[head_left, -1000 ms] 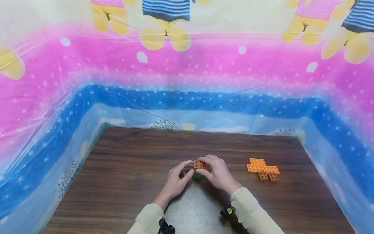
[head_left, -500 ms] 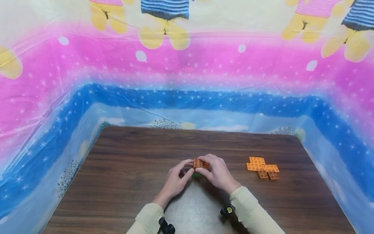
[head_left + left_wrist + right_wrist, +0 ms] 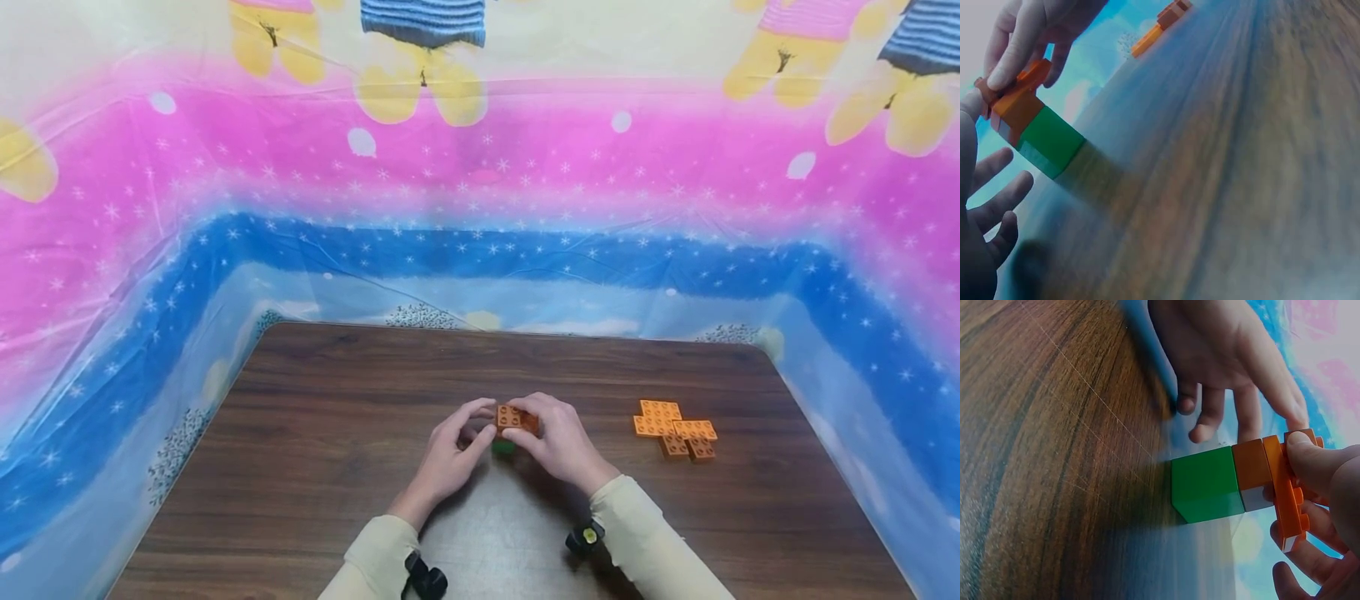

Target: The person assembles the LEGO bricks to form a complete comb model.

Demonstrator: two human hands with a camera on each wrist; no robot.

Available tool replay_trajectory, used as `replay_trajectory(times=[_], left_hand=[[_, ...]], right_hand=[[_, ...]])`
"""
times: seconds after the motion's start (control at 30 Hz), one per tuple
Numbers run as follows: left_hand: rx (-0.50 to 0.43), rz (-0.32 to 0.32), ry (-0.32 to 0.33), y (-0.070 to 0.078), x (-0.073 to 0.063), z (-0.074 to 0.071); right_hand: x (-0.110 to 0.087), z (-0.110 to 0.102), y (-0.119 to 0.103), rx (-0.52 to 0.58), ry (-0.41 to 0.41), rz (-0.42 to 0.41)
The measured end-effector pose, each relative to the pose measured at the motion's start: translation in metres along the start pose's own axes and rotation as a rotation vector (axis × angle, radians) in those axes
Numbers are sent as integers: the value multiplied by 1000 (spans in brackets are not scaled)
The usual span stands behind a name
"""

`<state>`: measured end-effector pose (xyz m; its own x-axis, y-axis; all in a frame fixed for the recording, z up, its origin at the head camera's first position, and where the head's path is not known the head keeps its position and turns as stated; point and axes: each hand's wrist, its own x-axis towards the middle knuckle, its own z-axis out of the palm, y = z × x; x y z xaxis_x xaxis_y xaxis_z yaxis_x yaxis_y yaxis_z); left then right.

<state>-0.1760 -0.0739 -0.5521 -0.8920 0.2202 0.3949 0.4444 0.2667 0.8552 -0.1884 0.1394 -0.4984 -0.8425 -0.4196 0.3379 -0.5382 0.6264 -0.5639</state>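
Observation:
A small stack of toy building bricks stands upright on the table, between both hands. Its base is a green block (image 3: 1207, 484). Above it come an orange brick (image 3: 1252, 465), a thin wider orange plate (image 3: 1286, 497) and a dark orange brick (image 3: 508, 415) on top. My right hand (image 3: 561, 440) pinches the upper pieces from the right, thumb in front and fingers behind. On the left side, my left hand (image 3: 448, 454) has its thumb and fingers loosely spread; a fingertip seems to touch the top brick. Its lower fingers stand apart from the green block.
The brown wooden table (image 3: 322, 417) holds a flat cluster of orange plates (image 3: 657, 418) to the right, with two darker orange bricks (image 3: 688, 449) at its near side. A printed cloth (image 3: 450, 258) surrounds the table's back and sides.
My left hand has shifted slightly, its fingers a little straighter beside the stack. The right hand keeps its grip in nearly the same place, and the stack looks unchanged.

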Motion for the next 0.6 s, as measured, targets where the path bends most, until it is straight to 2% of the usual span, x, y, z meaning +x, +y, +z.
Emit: replay_trajectory(times=[0.07, 0.27, 0.5, 0.6], left_hand=[[-1, -21, -12, 3, 2, 0], [1, -26, -15, 9, 6, 1], [-18, -3, 14, 8, 5, 4], [-26, -14, 22, 7, 5, 5]], right_hand=[[0, 0, 0, 3, 0, 0], [0, 0, 2, 18, -5, -1], [-4, -1, 10, 83, -35, 1], [-4, -2, 11, 121, -46, 2]])
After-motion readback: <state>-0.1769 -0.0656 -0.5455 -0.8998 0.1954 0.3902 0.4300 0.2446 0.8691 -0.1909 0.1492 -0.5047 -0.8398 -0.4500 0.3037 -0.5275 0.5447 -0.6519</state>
